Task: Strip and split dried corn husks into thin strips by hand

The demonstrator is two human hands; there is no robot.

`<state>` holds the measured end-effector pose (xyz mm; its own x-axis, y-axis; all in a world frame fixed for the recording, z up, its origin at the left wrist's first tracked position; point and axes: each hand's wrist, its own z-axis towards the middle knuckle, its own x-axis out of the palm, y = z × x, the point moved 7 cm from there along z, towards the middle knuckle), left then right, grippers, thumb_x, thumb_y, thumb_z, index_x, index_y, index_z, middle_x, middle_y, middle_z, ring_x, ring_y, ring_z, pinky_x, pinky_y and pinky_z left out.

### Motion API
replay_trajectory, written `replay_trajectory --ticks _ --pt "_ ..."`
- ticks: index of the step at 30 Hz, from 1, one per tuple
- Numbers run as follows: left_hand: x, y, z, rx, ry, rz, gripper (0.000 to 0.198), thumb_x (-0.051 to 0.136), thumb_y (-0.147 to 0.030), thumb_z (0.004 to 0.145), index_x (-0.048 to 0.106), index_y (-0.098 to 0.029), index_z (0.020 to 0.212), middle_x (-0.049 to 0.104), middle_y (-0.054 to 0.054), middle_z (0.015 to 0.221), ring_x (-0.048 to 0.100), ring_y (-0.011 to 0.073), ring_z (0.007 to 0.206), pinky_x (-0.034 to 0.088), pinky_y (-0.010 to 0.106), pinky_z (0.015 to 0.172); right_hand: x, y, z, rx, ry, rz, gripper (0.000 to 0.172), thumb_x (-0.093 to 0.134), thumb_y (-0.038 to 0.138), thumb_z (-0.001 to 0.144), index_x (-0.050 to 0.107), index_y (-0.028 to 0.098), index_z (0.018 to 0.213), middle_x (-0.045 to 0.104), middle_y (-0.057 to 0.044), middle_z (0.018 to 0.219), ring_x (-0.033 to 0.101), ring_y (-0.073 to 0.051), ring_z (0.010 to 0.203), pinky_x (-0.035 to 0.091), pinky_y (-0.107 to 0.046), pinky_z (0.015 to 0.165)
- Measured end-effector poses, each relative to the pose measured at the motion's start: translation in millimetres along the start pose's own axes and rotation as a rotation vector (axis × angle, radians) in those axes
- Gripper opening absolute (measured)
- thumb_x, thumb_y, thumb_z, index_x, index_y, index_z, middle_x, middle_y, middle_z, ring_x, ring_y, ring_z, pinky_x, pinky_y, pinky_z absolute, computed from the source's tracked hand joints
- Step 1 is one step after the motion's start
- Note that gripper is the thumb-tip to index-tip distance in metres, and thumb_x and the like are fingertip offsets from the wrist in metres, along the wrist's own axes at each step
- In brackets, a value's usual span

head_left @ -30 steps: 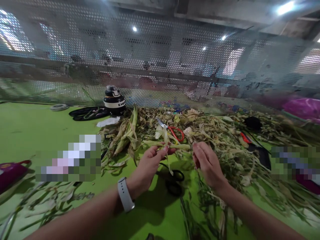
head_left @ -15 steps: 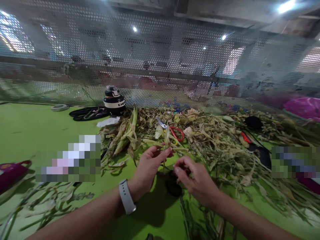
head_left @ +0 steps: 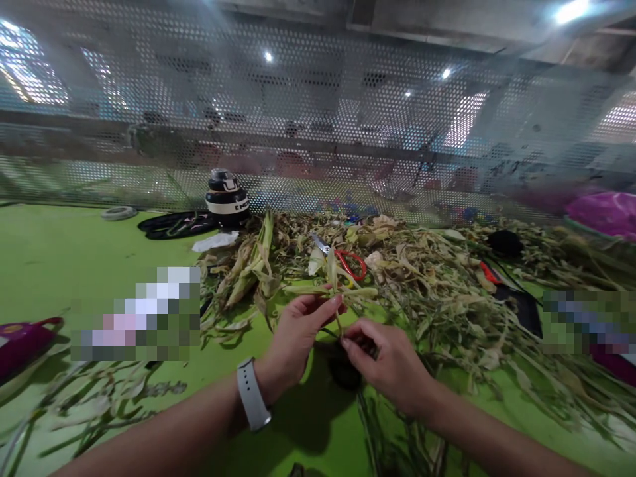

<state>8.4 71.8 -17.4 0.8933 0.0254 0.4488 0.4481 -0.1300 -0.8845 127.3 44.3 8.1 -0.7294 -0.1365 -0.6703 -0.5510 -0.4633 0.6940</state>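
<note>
My left hand (head_left: 301,324), with a light watch band on its wrist, pinches a pale green leafy stem (head_left: 332,273) between thumb and fingers. Narrow leaves spread from its top to the left, the right and upward. Just below, the fingertips of my right hand (head_left: 380,354) are pinched together at the stem's lower end. Scissors (head_left: 350,264) with red handles lie on the leaf heap right behind the held stem. Under my hands, on the green tabletop (head_left: 283,424), sits a dark round object (head_left: 344,372), partly hidden.
Heaped withered leaves and stalks (head_left: 437,285) cover the middle and right, with a thicker leaf bundle (head_left: 248,271) at left. Behind stand a black bottle (head_left: 227,202), a dark pouch (head_left: 173,225) and a tape roll (head_left: 118,213). A perforated screen (head_left: 308,146) borders the far edge.
My right hand has moved slightly left, and its fingertips have closed at the stem's lower end. The leaves at the top show more spread out. My left hand has hardly moved.
</note>
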Motion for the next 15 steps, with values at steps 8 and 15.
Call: replay_trajectory --ticks 8,15 --pt "-1.4 -6 2 0.031 -0.004 0.087 0.018 0.076 -0.024 0.061 0.069 -0.011 0.072 0.068 0.004 0.071 0.056 0.0119 0.065 0.042 0.021 0.06 -3 -2 2 0.086 -0.011 0.105 0.012 0.053 0.021 0.08 0.057 0.016 0.09 0.063 -0.002 0.07 0.058 -0.013 0.062 0.045 -0.022 0.057" --pt "-1.9 -7 8 0.054 0.09 0.251 0.016 0.072 -0.027 0.065 0.07 -0.011 0.068 0.065 0.002 0.062 0.054 0.0119 0.06 0.042 0.023 0.061 -21 18 0 -0.311 -0.152 -0.16 0.024 0.045 0.015 0.088 0.061 0.018 0.106 0.063 -0.008 0.09 0.058 -0.018 0.085 0.046 -0.03 0.076"
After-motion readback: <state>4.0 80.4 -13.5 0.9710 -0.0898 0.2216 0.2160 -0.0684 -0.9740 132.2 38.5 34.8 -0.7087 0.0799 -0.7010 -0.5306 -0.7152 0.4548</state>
